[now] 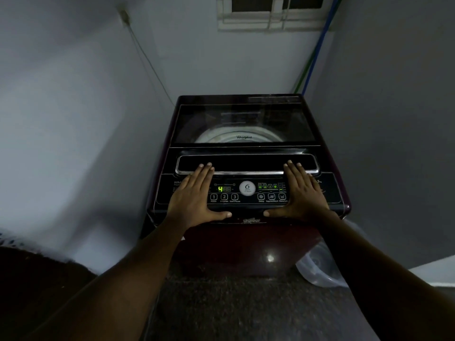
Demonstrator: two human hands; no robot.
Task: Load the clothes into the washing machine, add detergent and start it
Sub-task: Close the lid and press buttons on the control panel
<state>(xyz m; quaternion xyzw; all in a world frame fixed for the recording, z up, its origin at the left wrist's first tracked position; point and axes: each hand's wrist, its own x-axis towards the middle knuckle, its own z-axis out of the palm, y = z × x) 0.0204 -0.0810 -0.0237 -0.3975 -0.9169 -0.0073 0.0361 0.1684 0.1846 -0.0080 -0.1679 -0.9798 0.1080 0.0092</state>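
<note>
A dark maroon top-loading washing machine [246,242] stands in a corner, its glass lid [243,124] closed, with the white drum rim showing through. The control panel [247,190] is lit: green digits read 4 and small green indicators glow on the right. My left hand [194,193] lies flat on the panel's left side, fingers together, thumb spread along the front edge. My right hand [301,193] lies flat on the right side in the same way. Both sets of fingertips reach the chrome lid handle [246,164]. Neither hand holds anything. No clothes or detergent are visible.
Grey walls close in on the left, behind and on the right. A window [273,11] sits high on the back wall, with blue and green hoses [312,57] running down the corner. A clear plastic tub [320,269] lies on the speckled floor at the machine's right.
</note>
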